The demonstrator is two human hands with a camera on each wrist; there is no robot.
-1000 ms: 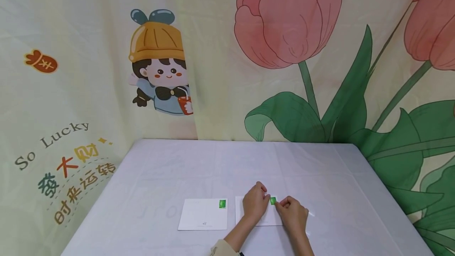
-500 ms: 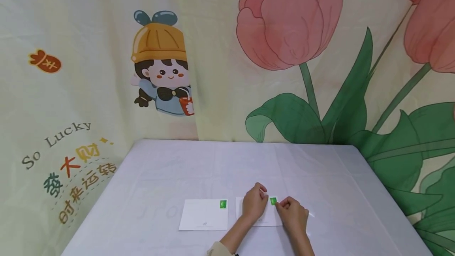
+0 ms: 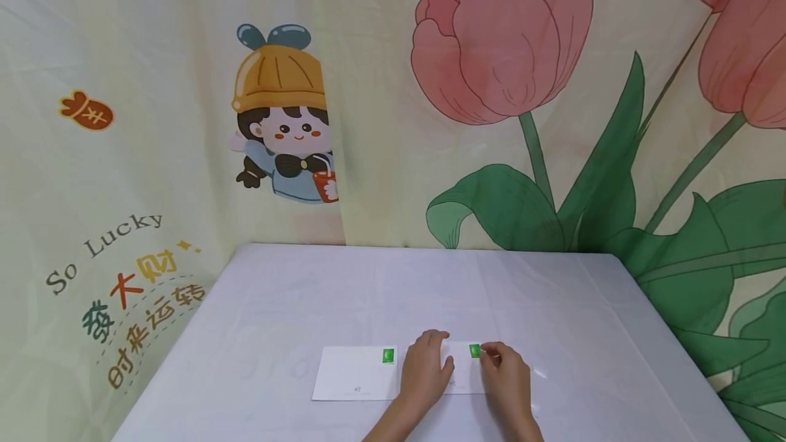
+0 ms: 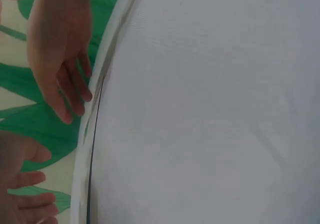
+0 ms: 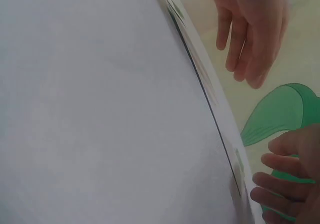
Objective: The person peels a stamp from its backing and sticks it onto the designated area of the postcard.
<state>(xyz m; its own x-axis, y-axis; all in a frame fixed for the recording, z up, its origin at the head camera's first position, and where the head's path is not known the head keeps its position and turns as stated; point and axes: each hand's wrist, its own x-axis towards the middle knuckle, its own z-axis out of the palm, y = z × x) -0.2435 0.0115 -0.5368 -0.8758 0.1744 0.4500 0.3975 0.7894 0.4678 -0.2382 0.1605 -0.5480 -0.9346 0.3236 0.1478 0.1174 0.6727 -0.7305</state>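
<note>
Two white envelopes or cards lie side by side on the table in the head view. The left card (image 3: 353, 372) has a green stamp (image 3: 388, 356) in its upper right corner. A similar green stamp (image 3: 475, 350) sits on the right card (image 3: 464, 380), near its upper edge. My left hand (image 3: 425, 368) covers that card's left part, its fingers loosely extended. My right hand (image 3: 508, 372) covers the card's right end, thumb and fingertips near the stamp's right edge. Both wrist views show two hands with relaxed fingers, one being a hand (image 4: 65, 48) and another a hand (image 5: 287, 174).
A white cloth covers the table (image 3: 295, 292). Behind it hangs a curtain (image 3: 381, 121) printed with tulips and a cartoon figure. Small glossy clear patches (image 3: 537, 373) lie right of my right hand. The wrist views mostly show a white surface (image 4: 200, 108) and its edge.
My left hand has shifted left and slightly down, its fingers spreading more. My right fingertips have moved from the stamp's lower corner to its right side. The head view has tilted slightly.
</note>
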